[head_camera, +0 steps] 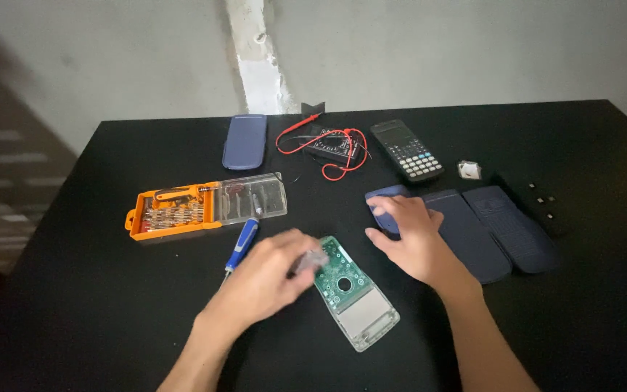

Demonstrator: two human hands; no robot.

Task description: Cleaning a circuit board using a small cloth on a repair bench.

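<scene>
- Green circuit board (342, 270) with its clear frame and grey display panel lay on the black table (110, 312), between the two hands, just right of the left hand (266, 279) and just left of the right hand (411, 236)
- Board's long axis ran diagonally, from upper left near the left fingertips down to lower right toward the person
- Left hand was nearer: fingers curled over the board's upper left corner, motion-blurred; they seemed pinched on something small and pale, but I could not tell what, or whether it was truly gripped
- Right hand lay palm down, fingers spread and loosely bent, pressing on a dark blue plastic shell (386, 207), not closed around it
- Two more dark blue covers (495, 232), matte and finely ribbed, sat side by side just right of that hand
- Blue-handled screwdriver (243, 243) lay just left of the left hand, pointing toward the person
- Orange bit case (183, 210) with clear hinged lid stood open beyond it
- Farther back: rounded blue cover (245, 141), black multimeter (335, 149) with looped red leads, black calculator (406, 150)
- Small pale square part (469, 170) and tiny dark bits (542, 194) lay far right
</scene>
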